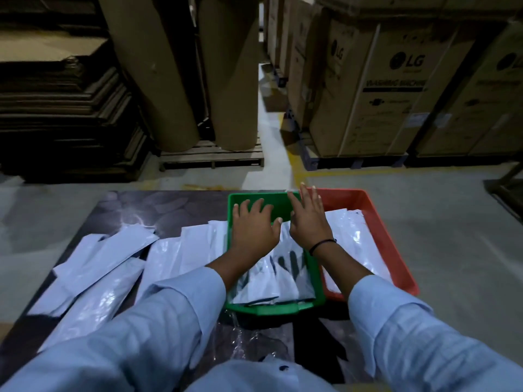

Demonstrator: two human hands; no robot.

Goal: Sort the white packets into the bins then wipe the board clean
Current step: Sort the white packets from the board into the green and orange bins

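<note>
- Green bin (271, 309) near the middle of the dark board (147, 205), a red bin (396, 250) tight against its right side. Both already hold white packets, so I judge the sorting to be under way, not finished.
- Left hand (252, 227) and right hand (307, 219) lie flat over the green bin's far half, fingers straight and spread, grasping nothing. From my remote seat I read this as pressing the load level. I cannot tell whether the palms touch the packets below.
- Unsorted packets (113, 258) lie in a loose, overlapping heap on the board's left half, just beside the green bin and handy to the left hand. Wiping must wait until they are gone.
- Cartons (396, 89) stacked across the aisle carry the LG logo and the words "WASHING MACHINE". The smaller print is too blurred to read.
- Packets in the green bin show dark shapes, but no legible writing.
</note>
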